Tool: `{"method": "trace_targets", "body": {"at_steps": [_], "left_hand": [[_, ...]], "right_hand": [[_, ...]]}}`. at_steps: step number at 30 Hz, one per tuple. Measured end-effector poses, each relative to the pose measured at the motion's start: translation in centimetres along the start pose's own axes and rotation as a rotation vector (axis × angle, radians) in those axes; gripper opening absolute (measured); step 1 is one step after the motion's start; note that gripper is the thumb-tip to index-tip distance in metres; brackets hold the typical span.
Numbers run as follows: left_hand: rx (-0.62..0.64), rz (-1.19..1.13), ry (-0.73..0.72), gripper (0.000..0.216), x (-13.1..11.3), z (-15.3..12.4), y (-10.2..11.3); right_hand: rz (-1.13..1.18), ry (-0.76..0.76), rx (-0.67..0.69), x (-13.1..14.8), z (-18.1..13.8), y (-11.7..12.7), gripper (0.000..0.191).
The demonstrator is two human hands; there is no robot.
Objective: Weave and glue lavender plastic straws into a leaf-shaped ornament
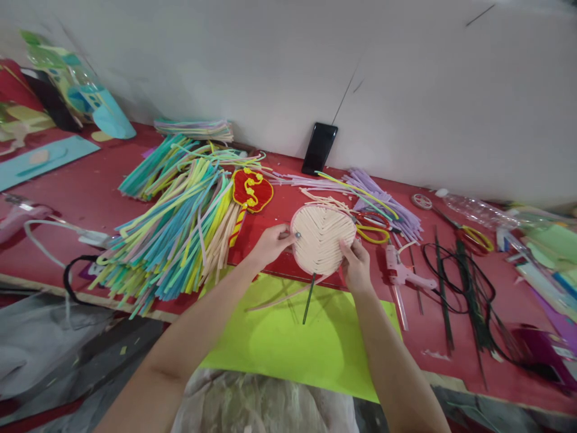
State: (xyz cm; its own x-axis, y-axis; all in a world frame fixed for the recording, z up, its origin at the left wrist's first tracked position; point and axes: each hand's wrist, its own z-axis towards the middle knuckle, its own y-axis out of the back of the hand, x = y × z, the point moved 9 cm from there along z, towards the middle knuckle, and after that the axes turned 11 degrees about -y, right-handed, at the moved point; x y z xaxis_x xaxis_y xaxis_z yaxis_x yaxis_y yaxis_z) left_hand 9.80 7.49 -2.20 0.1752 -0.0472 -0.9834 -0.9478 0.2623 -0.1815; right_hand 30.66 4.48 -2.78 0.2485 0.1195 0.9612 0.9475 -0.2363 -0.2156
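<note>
Two hands are gripping a cream woven leaf (323,239) over the red table (90,192): the left hand (269,243) is pinching its nine o'clock edge, the right hand (356,264) its five o'clock edge. A green stem (309,297) is hanging at six o'clock above a lime sheet (306,343). A glue gun (401,272) is lying at three o'clock.
</note>
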Motion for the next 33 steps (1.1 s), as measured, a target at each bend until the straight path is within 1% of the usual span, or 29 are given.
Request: {"method": "trace_targets", "body": {"at_steps": [3,8,13,15,19,22,25,30,33], "left_hand": [[-0.009,-0.010,0.003,0.036,-0.1,0.0,0.0],[-0.064,-0.011,0.003,0.045,0.0,0.1,0.3],[-0.059,-0.031,-0.021,0.048,-0.1,0.1,0.2],[-0.054,-0.039,-0.023,0.048,-0.1,0.1,0.2],[-0.044,0.033,-0.086,0.046,-0.6,0.2,0.3],[-0.039,0.085,-0.095,0.045,-0.5,0.3,0.5],[-0.056,0.043,-0.071,0.046,-0.3,0.2,0.5],[-0.083,-0.208,0.045,0.052,0.5,-0.4,-0.4],[-0.124,-0.227,0.093,0.050,0.8,-0.6,-0.2]], "right_hand": [[-0.020,0.003,-0.005,-0.1,0.1,0.1,0.029],[-0.038,-0.016,0.014,-0.3,0.0,-0.1,0.029],[-0.030,-0.037,0.031,-0.2,-0.2,-0.4,0.030],[0.001,-0.073,0.043,-0.4,-0.3,-0.5,0.030],[0.040,-0.176,0.085,-1.3,-0.4,-1.1,0.033],[0.027,-0.200,0.067,-1.6,-0.4,-1.0,0.033],[0.037,-0.206,0.061,-1.6,-0.4,-1.0,0.031],[0.017,-0.247,0.103,-1.8,-0.9,-1.8,0.032],[0.000,-0.265,0.135,-2.1,-1.2,-2.4,0.032]]}}
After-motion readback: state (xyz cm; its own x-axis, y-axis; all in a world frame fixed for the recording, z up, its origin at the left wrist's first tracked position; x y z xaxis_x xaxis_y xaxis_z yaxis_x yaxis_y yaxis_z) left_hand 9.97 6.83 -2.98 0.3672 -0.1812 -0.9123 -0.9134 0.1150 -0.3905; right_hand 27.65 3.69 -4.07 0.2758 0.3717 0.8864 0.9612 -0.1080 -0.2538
